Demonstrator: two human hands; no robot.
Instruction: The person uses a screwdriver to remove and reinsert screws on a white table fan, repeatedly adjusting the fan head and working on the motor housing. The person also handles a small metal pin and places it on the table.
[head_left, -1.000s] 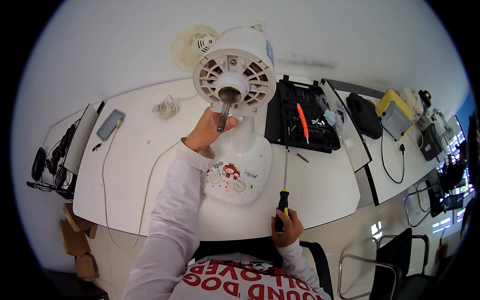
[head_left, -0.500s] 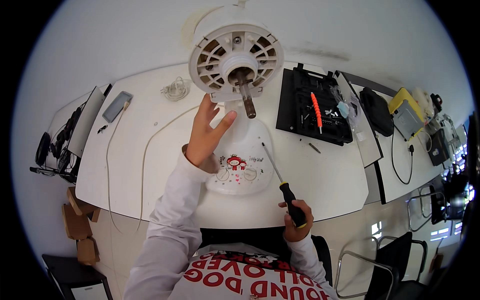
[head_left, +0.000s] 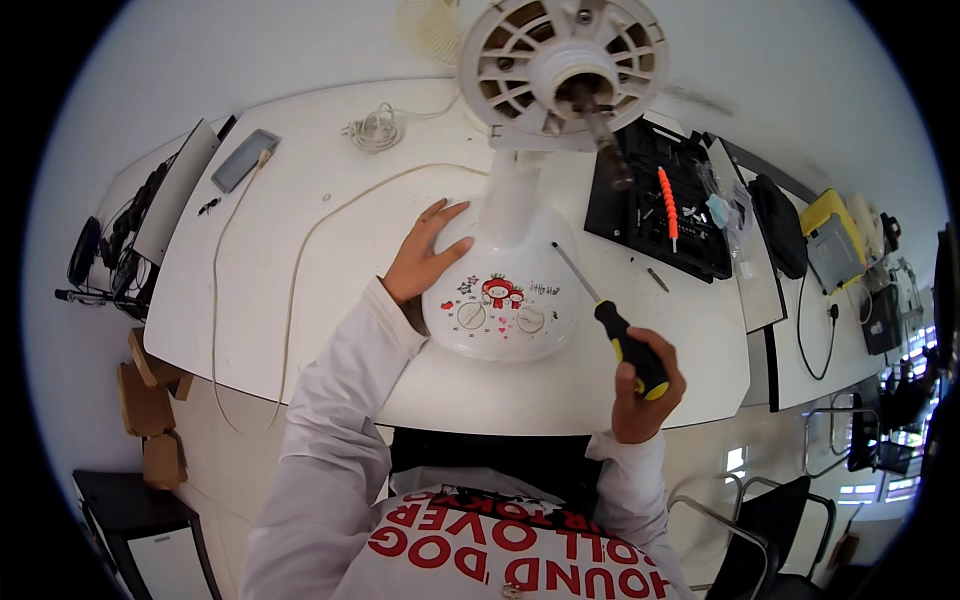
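Observation:
A white electric fan stands on the table without blades on its front; its round slotted motor head [head_left: 560,72] leans toward me. A bare metal shaft [head_left: 609,150] juts from the centre of that head. Below the neck, the fan base [head_left: 505,342] carries two dials and a red cartoon print. My left hand [head_left: 422,262] lies with spread fingers against the base's left side and grips nothing. In my right hand [head_left: 645,400] is a screwdriver [head_left: 628,345] with a black and yellow handle, its tip pointing up and left, in front of the base's right side.
A black tool case [head_left: 690,225] with an orange flexible shaft [head_left: 667,205] lies open at the right. The fan's cord [head_left: 330,215] loops across the left of the table [head_left: 240,330]. A grey tray [head_left: 245,160] and a coiled cable [head_left: 372,130] are at the far left.
My left hand has come down from just under the motor head to the base. My right hand has moved right and up with the screwdriver. The view has shifted, so the fan appears farther right.

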